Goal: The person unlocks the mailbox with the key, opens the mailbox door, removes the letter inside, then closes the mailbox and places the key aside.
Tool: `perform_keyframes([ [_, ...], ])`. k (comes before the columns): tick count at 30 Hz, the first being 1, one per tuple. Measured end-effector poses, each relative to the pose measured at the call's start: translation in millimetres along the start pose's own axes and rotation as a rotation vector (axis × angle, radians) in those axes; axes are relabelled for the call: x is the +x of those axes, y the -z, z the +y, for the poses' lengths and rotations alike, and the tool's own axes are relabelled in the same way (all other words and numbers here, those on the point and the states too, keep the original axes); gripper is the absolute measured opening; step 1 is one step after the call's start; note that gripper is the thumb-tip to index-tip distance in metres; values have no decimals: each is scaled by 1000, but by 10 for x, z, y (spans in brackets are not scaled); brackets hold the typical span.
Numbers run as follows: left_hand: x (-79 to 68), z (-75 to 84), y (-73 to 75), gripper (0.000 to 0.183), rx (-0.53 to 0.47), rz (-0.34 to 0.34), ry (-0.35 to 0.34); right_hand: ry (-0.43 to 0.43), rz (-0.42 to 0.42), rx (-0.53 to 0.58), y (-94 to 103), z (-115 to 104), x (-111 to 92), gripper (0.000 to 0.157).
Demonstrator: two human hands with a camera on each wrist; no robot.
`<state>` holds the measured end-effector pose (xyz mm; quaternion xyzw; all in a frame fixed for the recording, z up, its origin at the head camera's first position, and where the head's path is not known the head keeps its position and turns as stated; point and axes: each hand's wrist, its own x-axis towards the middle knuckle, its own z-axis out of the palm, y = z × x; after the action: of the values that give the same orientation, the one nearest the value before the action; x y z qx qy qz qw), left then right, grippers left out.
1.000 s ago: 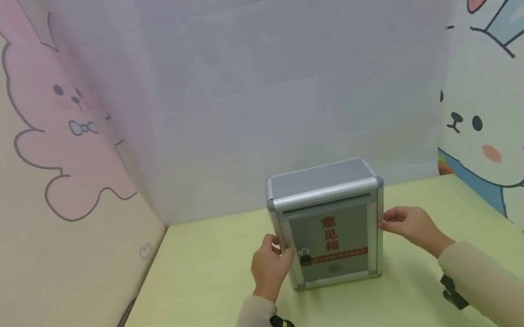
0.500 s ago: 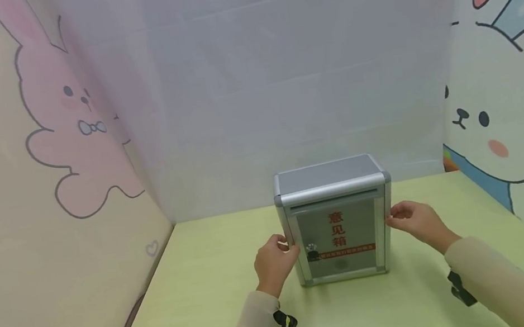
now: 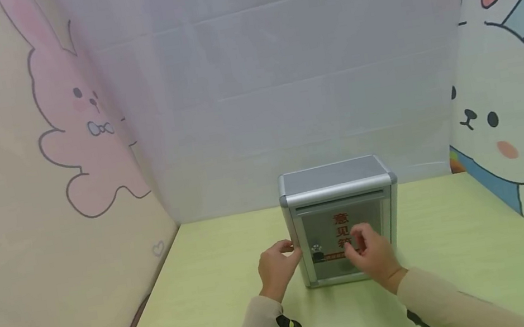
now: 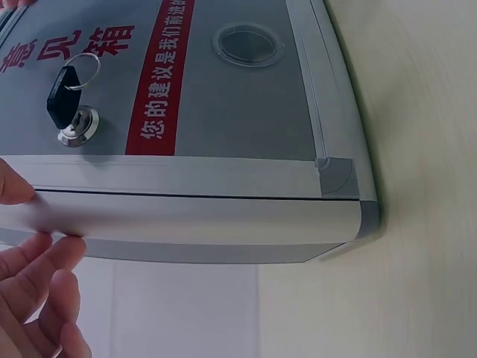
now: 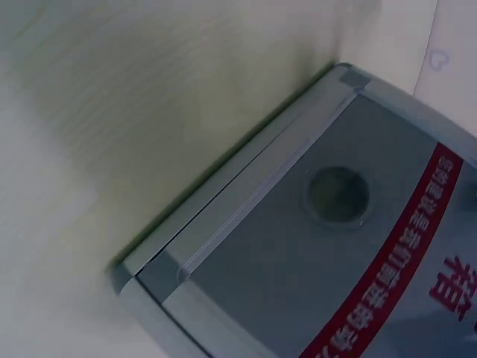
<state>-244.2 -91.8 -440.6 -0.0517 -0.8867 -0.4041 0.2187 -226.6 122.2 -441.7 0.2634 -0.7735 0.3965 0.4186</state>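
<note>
A grey suggestion box [image 3: 336, 174] with silver edges and red lettering stands upright on the table. My left hand [image 3: 275, 270] holds its left edge, with the thumb on the front frame and the fingers [image 4: 63, 253] against the side. In the left wrist view, a black-headed key [image 4: 63, 97] with a metal ring sits in the door's round lock [image 4: 79, 127]. My right hand [image 3: 377, 258] is in front of the door, fingers loosely curved around nothing, to the right of the lock. The right wrist view shows the box's lower corner but not that hand.
The box stands on a pale yellow-green table [image 3: 219, 283]. A pale cloth wall [image 3: 278, 70] rises behind it. Side walls carry a pink rabbit [image 3: 81, 145] on the left and a white rabbit [image 3: 508, 109] on the right.
My right hand has left the box's right edge and moved left across the front of the door. The left hand has stayed at the left edge. The head view has shifted slightly.
</note>
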Motion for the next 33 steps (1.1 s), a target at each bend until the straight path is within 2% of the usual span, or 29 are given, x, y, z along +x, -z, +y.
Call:
perform_keyframes([
  [5, 7, -61, 17, 17, -32, -34, -19, 138, -77, -17, -174, -97, 81, 18],
  [9, 26, -86, 23, 15, -75, -60, -24, 181, -101, -59, -208, -126, 171, 20],
  [16, 29, -110, 16, 15, -90, -66, -16, 160, -228, -150, -192, -122, 159, 25],
  [24, -1, -128, 17, 17, -114, -92, 7, 106, -412, -208, -219, -114, 82, 16],
  [27, -7, -131, 18, 17, -119, -102, 5, 105, -428, -225, -240, -109, 54, 14],
  [33, -2, -132, 17, 18, -112, -99, 6, 104, -397, -277, -280, -109, 22, 16],
])
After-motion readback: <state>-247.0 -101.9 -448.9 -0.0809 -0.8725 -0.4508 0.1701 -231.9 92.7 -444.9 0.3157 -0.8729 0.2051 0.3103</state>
